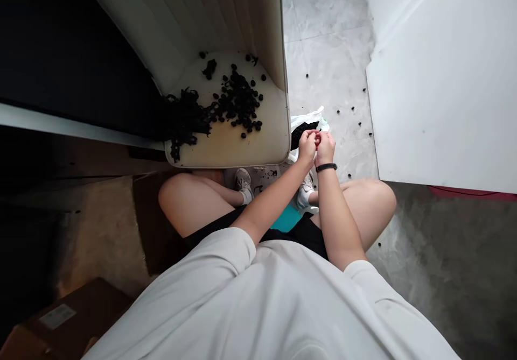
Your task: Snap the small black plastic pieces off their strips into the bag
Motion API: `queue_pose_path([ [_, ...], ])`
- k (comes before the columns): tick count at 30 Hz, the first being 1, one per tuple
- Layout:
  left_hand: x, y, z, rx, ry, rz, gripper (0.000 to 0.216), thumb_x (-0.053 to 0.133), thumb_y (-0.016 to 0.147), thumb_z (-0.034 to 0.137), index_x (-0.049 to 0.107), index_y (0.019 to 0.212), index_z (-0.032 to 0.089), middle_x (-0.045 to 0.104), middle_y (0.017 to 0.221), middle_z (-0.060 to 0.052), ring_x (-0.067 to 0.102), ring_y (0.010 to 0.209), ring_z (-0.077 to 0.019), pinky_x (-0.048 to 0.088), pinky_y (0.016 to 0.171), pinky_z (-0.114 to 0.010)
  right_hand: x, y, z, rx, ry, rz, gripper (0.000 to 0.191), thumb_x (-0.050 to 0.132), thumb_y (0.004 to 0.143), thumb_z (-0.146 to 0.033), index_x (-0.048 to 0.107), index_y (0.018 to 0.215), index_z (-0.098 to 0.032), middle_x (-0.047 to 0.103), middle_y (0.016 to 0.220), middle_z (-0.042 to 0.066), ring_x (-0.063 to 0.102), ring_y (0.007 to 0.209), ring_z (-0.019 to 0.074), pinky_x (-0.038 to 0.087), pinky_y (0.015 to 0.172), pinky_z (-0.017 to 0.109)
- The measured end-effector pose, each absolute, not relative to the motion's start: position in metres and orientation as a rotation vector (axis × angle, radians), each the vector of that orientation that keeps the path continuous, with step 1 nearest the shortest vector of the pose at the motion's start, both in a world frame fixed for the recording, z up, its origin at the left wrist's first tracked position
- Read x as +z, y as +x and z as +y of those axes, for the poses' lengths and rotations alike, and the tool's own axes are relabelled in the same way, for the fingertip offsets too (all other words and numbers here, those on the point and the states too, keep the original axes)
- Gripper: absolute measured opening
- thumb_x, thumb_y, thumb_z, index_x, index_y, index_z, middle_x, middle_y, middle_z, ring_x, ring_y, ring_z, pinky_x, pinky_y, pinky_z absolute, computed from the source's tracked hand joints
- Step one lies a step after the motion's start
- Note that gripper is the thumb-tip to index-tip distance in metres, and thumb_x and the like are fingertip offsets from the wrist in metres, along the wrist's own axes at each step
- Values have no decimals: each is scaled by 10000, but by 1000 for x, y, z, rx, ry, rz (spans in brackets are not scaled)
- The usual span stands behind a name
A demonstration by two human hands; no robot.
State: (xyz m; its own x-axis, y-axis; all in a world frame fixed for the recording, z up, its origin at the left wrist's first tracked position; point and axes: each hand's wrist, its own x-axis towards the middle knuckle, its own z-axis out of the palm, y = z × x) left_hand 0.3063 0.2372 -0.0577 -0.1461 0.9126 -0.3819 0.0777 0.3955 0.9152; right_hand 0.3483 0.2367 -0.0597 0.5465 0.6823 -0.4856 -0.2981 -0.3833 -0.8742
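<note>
My left hand [307,147] and my right hand [325,147] meet fingertip to fingertip, both with closed fingers. Whatever is pinched between them is too small to make out. Just beyond and below them lies a white plastic bag [311,117] holding a mass of black pieces [302,132]. To the left, on a cream padded seat [226,153], is a heap of small round black pieces [241,99]. Beside that heap lies a tangle of black strips [188,115], partly in shadow. A black band [326,167] circles my right wrist.
Several small black pieces [353,108] are scattered over the grey floor [323,42]. A white panel [444,91] stands to the right. A cardboard box [68,319] sits at the lower left. A teal seat [286,219] shows between my legs.
</note>
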Motion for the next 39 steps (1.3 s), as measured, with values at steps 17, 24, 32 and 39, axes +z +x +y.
queue_pose_path([
  [17,-32,59,229,1174,1745,1734,523,356,1145,450,582,1542,195,511,1704,-188,399,1668,-302,269,1423,-552,-28,189,229,493,-1790,-2009,854,440,1058,-463,212,1808,-124,140,1891,217,141,1758,405,229,1369,680],
  [24,-33,43,292,1130,1771,1790,650,235,1157,572,511,1633,226,418,1780,-174,299,1729,-296,215,1439,-567,-26,169,290,386,-1784,-2175,883,394,1088,-534,121,1840,-160,30,1911,201,61,1768,435,192,1357,711],
  [32,-23,33,315,1348,1794,1665,383,333,1154,362,644,1319,211,626,1413,-187,591,1422,-270,444,1310,-488,-24,169,342,318,-1735,-2246,933,452,1058,-628,163,1839,-207,83,1902,218,117,1740,493,248,1286,785],
  [39,-19,-5,307,1259,1624,2018,513,436,896,-33,662,1279,222,638,1374,-165,597,1364,-302,479,1262,-512,-34,166,347,296,-1623,-2285,933,499,1014,-661,338,1789,-168,215,1873,220,180,1709,493,179,1327,749],
])
